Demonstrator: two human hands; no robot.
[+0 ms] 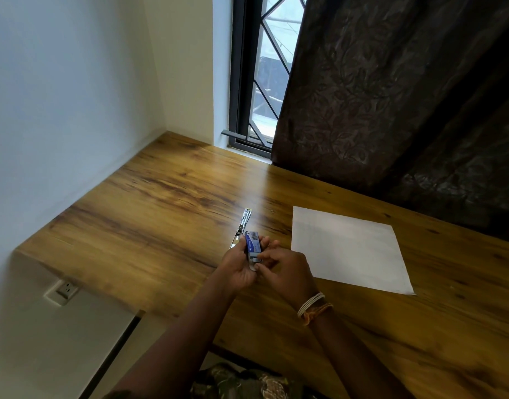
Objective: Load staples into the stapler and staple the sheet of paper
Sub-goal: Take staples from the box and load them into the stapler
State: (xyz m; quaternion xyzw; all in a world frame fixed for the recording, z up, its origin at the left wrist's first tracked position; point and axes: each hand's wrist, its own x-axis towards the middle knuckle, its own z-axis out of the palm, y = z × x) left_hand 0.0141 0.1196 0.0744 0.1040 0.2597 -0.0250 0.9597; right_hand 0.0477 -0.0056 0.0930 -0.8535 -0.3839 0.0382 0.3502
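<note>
From my remote feed: above the wooden counter (167, 197), the left hand (239, 269) has its grip curled round a small blue staple box (252, 245), while the right hand (285, 269) pinches at the box's near end — its contents are hidden from me. The stapler (241, 226) lies opened out flat on the counter just beyond, partly covered by the hands. The sheet of paper (348, 249) lies flat to the right.
</note>
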